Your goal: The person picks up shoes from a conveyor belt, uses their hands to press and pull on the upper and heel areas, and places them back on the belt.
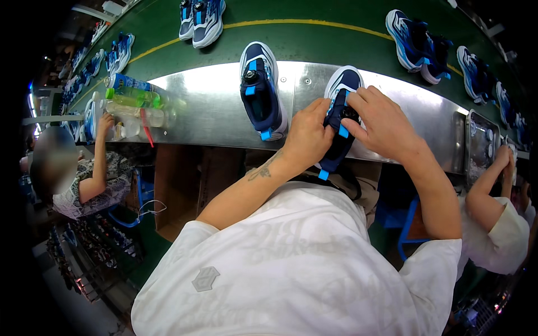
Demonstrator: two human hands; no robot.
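Both my hands are on a dark blue and white sneaker [343,84] with bright blue tabs, its toe pointing away from me at the edge of the metal bench. My left hand [311,132] grips the shoe's left side with its fingers closed. From the right, my right hand [382,121] has its fingers bent over the upper, thumb beside the round black dial [350,113] on the tongue. A matching sneaker [260,92] stands to the left on the bench, untouched, with its heel toward me.
A metal bench [207,106] runs along a green conveyor [314,42] carrying several pairs of similar sneakers [203,21]. Bottles [140,98] and a red tool [147,127] lie at left. A metal tray [481,143] is at right. Co-workers sit on both sides; a cardboard box [178,187] is below.
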